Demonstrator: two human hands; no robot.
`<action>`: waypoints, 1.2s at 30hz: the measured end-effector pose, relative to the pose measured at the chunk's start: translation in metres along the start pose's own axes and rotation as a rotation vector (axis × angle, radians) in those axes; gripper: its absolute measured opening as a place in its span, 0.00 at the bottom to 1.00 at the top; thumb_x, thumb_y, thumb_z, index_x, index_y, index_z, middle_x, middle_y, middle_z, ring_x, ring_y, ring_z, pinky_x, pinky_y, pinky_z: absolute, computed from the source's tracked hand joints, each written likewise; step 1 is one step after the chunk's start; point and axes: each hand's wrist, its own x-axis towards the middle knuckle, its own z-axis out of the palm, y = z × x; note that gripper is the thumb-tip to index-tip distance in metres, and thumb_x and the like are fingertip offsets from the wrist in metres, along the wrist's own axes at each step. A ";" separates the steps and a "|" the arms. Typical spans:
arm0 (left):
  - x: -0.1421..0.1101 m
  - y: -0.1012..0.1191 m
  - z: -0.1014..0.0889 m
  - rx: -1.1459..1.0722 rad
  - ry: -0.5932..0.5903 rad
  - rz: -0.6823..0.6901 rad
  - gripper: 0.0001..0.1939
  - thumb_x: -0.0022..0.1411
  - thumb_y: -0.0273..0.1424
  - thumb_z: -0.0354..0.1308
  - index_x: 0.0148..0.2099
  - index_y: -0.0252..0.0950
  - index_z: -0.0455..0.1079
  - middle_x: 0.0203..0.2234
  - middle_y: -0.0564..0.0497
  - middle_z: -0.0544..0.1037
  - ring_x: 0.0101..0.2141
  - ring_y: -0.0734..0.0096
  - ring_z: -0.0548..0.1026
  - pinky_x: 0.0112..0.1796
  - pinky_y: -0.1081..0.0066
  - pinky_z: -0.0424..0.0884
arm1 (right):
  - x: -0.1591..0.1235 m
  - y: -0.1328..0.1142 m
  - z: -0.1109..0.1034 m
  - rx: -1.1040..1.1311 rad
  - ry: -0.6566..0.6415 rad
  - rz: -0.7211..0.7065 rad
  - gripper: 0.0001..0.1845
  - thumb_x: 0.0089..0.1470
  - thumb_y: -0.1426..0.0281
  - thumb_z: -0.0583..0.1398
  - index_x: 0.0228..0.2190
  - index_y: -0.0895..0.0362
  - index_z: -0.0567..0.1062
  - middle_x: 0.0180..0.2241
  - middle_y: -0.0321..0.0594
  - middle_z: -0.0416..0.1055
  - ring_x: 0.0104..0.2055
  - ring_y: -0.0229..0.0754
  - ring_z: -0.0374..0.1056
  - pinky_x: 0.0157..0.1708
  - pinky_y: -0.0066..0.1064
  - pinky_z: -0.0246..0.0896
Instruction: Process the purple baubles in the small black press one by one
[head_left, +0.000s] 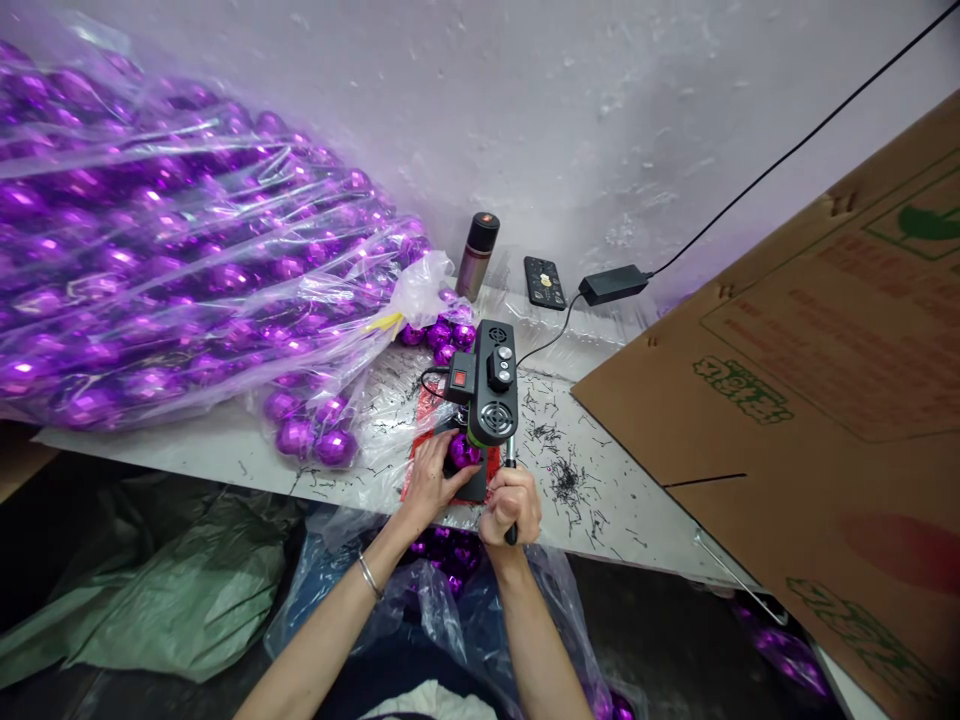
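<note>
My left hand [433,472] is closed around a shiny purple ball [463,451], fingers on its far side and thumb on its near side. The ball sits under the front end of a black bench machine [495,385] with two round vents, silver buttons and a red switch [460,378]. To the right of the ball, my right hand [512,508] is wrapped around the black grip of the machine's metal lever [511,455]. Beneath the machine lies a red sheet [429,410] with a dark base on it. The contact between machine and ball is partly hidden.
A large clear bag of purple balls [172,240] fills the left. Behind the machine are a bottle [478,255], a phone [544,283] and a power adapter [615,285]. Black scraps [568,482] litter the table. A cardboard box [810,400] leans at right. More balls [450,555] lie in my lap.
</note>
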 end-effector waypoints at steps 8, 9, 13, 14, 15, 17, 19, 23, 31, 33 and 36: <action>0.001 0.000 -0.003 -0.013 -0.037 -0.029 0.25 0.66 0.44 0.64 0.59 0.37 0.69 0.49 0.40 0.81 0.50 0.51 0.79 0.50 0.53 0.75 | 0.001 -0.001 0.007 0.005 0.026 -0.032 0.22 0.71 0.67 0.46 0.24 0.53 0.62 0.24 0.32 0.63 0.25 0.34 0.64 0.30 0.32 0.62; 0.002 0.000 -0.003 -0.018 -0.043 -0.031 0.26 0.65 0.44 0.65 0.59 0.37 0.69 0.49 0.40 0.80 0.50 0.51 0.79 0.51 0.53 0.75 | 0.006 -0.005 0.007 0.025 0.059 0.007 0.22 0.71 0.67 0.46 0.23 0.53 0.61 0.24 0.32 0.63 0.25 0.34 0.63 0.29 0.31 0.60; 0.005 -0.001 -0.003 -0.036 -0.053 -0.034 0.28 0.64 0.43 0.66 0.61 0.37 0.67 0.51 0.40 0.80 0.52 0.50 0.79 0.52 0.51 0.75 | 0.035 -0.026 0.003 0.070 0.065 0.163 0.20 0.68 0.73 0.49 0.22 0.53 0.62 0.22 0.32 0.61 0.26 0.35 0.63 0.27 0.31 0.55; 0.003 -0.001 -0.003 -0.037 -0.053 -0.033 0.28 0.65 0.43 0.65 0.62 0.37 0.67 0.52 0.40 0.79 0.53 0.50 0.78 0.52 0.51 0.75 | 0.042 -0.030 0.001 0.069 0.052 0.180 0.20 0.68 0.74 0.50 0.22 0.54 0.63 0.22 0.32 0.61 0.25 0.35 0.62 0.27 0.31 0.55; 0.000 -0.001 -0.004 -0.035 -0.050 -0.027 0.29 0.65 0.42 0.65 0.63 0.38 0.65 0.53 0.40 0.79 0.54 0.50 0.78 0.53 0.51 0.75 | 0.048 -0.033 -0.001 0.069 0.040 0.198 0.20 0.68 0.74 0.50 0.23 0.54 0.63 0.22 0.32 0.62 0.26 0.35 0.62 0.27 0.31 0.55; -0.016 0.001 -0.009 -0.019 -0.053 0.029 0.30 0.67 0.41 0.64 0.67 0.39 0.62 0.55 0.39 0.77 0.56 0.50 0.77 0.54 0.50 0.74 | 0.054 -0.037 -0.004 0.069 0.034 0.224 0.19 0.68 0.74 0.51 0.23 0.54 0.64 0.22 0.32 0.62 0.26 0.35 0.62 0.27 0.31 0.55; -0.041 0.004 -0.017 0.018 -0.085 0.154 0.32 0.69 0.40 0.61 0.70 0.40 0.58 0.57 0.37 0.75 0.58 0.50 0.75 0.57 0.48 0.72 | 0.054 -0.037 -0.005 0.077 0.024 0.230 0.19 0.68 0.74 0.51 0.23 0.54 0.65 0.23 0.33 0.63 0.27 0.35 0.63 0.28 0.31 0.56; -0.087 0.008 -0.038 0.057 -0.185 0.436 0.41 0.68 0.50 0.59 0.74 0.38 0.51 0.64 0.31 0.69 0.64 0.45 0.69 0.60 0.45 0.70 | 0.047 -0.033 -0.007 0.093 0.001 0.199 0.19 0.67 0.75 0.51 0.23 0.55 0.65 0.24 0.33 0.64 0.28 0.35 0.64 0.28 0.30 0.56; 0.016 -0.033 -0.098 0.279 0.090 -0.212 0.25 0.73 0.30 0.44 0.68 0.31 0.63 0.63 0.33 0.71 0.66 0.47 0.66 0.64 0.44 0.64 | 0.040 -0.028 -0.007 0.094 -0.004 0.159 0.20 0.67 0.76 0.52 0.21 0.54 0.65 0.22 0.34 0.64 0.28 0.38 0.66 0.28 0.32 0.56; 0.045 -0.039 -0.115 0.424 0.060 -0.304 0.24 0.71 0.27 0.45 0.64 0.26 0.67 0.60 0.29 0.73 0.63 0.42 0.69 0.62 0.42 0.64 | 0.039 -0.028 -0.007 0.087 -0.012 0.156 0.20 0.66 0.75 0.52 0.22 0.54 0.65 0.22 0.34 0.64 0.28 0.38 0.66 0.27 0.33 0.56; 0.070 -0.037 -0.135 0.628 -0.085 -0.393 0.20 0.68 0.24 0.46 0.55 0.25 0.74 0.53 0.25 0.76 0.55 0.37 0.73 0.56 0.41 0.68 | 0.037 -0.027 -0.008 0.077 -0.022 0.164 0.19 0.66 0.75 0.52 0.22 0.54 0.65 0.23 0.35 0.65 0.27 0.38 0.65 0.27 0.33 0.56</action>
